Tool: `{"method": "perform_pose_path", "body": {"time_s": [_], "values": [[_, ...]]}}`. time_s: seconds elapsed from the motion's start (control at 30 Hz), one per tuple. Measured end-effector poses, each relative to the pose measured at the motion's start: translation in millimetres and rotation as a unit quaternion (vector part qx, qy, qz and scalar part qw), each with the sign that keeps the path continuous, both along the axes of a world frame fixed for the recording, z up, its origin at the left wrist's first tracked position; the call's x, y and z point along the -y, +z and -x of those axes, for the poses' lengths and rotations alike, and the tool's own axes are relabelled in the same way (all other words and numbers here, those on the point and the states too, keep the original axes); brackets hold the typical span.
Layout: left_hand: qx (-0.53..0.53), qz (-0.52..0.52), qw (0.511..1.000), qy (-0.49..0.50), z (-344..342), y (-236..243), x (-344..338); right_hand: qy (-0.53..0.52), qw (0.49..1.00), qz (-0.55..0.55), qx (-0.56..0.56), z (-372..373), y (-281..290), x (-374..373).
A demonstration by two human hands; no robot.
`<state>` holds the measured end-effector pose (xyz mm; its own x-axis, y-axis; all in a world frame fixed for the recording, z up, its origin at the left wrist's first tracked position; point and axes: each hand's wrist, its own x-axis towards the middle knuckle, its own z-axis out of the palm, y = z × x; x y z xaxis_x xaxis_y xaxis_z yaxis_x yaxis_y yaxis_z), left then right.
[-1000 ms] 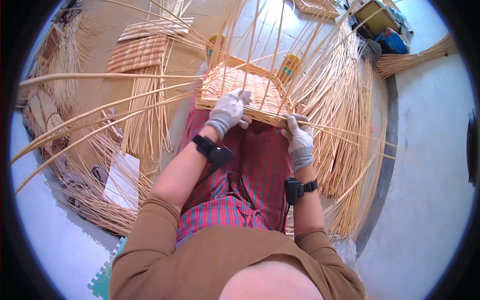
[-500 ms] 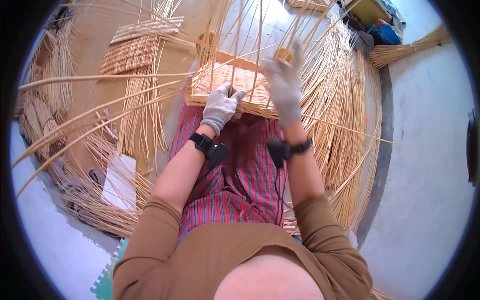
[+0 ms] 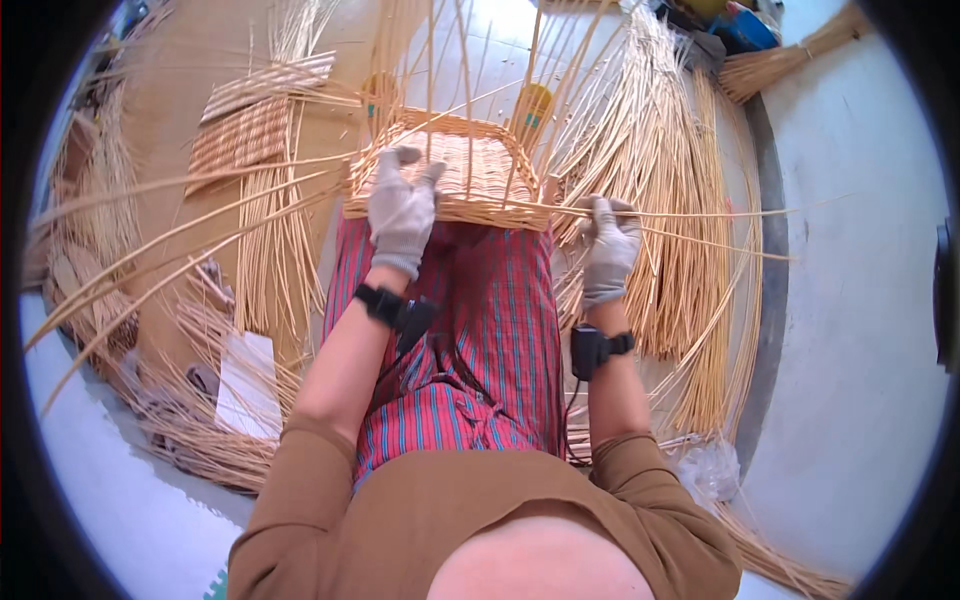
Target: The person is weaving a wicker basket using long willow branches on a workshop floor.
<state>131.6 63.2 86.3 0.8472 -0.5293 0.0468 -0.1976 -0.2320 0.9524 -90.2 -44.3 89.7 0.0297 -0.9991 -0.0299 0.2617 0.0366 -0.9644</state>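
A shallow rectangular wicker basket (image 3: 490,213) rests at my knees, on red striped cloth (image 3: 525,300). Tall upright canes rise from its walls, and long loose strands run out past both sides. My left hand (image 3: 402,215), in a pale work glove, is at the near wall's left part. Its thumb and fingers stand apart, with no strand visibly gripped. Just beyond the basket's near right corner, my gloved right hand (image 3: 610,250) pinches a thin wicker strand (image 3: 700,214). That strand stretches from the corner out to the right.
A large heap of loose canes (image 3: 660,200) spreads at the right, beside the wall. Woven panels (image 3: 240,145) lie on canes at the left. A yellow container (image 3: 535,103) stands behind the basket. A tied cane bundle (image 3: 790,60) leans at the far right.
My right hand has come down and right from above the basket and now holds a strand drawn out sideways. My left hand has shifted left along the near wall, its fingers loosened.
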Motion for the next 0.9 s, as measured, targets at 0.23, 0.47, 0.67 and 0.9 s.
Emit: {"method": "perform_pose_path", "body": {"time_s": [0.23,0.47,0.67,0.9], "values": [[-0.17,-0.251,0.893,-0.332,35,12,50,0.045,0.884,0.15,-0.439,-15,22,56],[-0.154,-0.223,0.912,-0.31,36,-7,54,0.236,0.632,0.028,-0.738,-39,32,108],[0.239,0.085,0.938,-0.234,-2,14,43,0.211,0.718,0.152,-0.646,12,22,75],[0.247,-0.577,0.727,-0.278,-150,7,-2,0.248,0.538,0.272,-0.758,-50,17,60]]}}
